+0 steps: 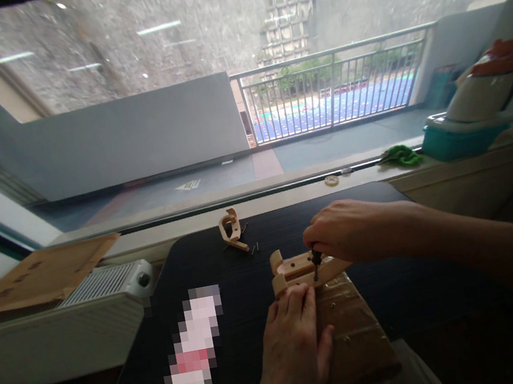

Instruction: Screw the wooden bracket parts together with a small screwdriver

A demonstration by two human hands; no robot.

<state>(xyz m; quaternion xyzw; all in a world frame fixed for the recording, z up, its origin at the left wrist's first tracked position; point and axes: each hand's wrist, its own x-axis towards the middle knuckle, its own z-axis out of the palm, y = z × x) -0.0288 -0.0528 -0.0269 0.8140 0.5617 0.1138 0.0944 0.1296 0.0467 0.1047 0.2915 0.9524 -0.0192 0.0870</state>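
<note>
A pale wooden piece [297,283], with two rounded prongs and small dark holes, lies on a brown, shiny-surfaced board [357,340]. My left hand [293,328] presses its fingers against the near side of this piece, the thumb spread out over the board. Closed around the dark handle of a screwdriver [316,258], my right hand [350,228] keeps it nearly upright, its tip down at the wood. Whether a screw sits under the tip is too small to tell. Beyond the prongs are a curved wooden part [231,233] and several loose screws [254,248].
The dark table [240,327] stands by a window sill [287,194]. A pixelated, pinkish strip [189,349] lies on the left. On the sill are a tape roll [332,180], a green cloth [402,156] and a teal box [460,136]. A radiator [103,282] with cardboard [42,273] is at left.
</note>
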